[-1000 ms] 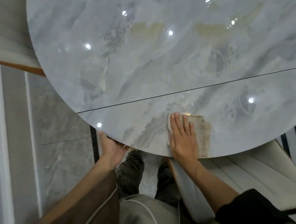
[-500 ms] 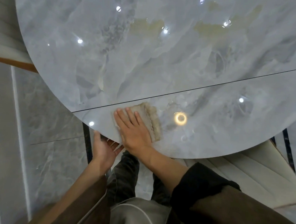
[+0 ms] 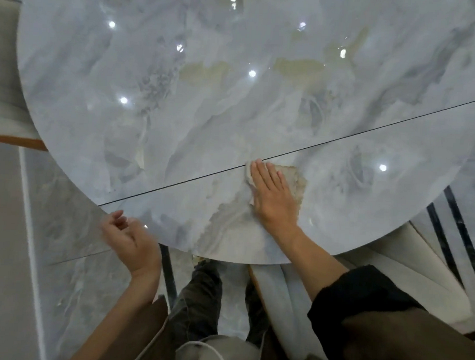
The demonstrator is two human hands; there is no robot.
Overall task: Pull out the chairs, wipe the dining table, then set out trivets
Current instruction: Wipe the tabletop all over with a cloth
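Pressing cloth (image 3: 295, 180) flat onto table (image 3: 207, 109) with right hand (image 3: 274, 198), fingers straight and close together, tips touching the dark seam (image 3: 371, 131) across the marble top. Lies near the table's front edge, right of centre, beige border showing beyond the hand's right side. Hovering left hand (image 3: 134, 240) at the front rim, palm up, fingers loosely curled, gripping nothing; blurred. Flanked by cream right chair (image 3: 392, 254), partly under the rim, and left chair (image 3: 0, 107). Underneath: marble floor (image 3: 50, 211), dark inlaid strips.
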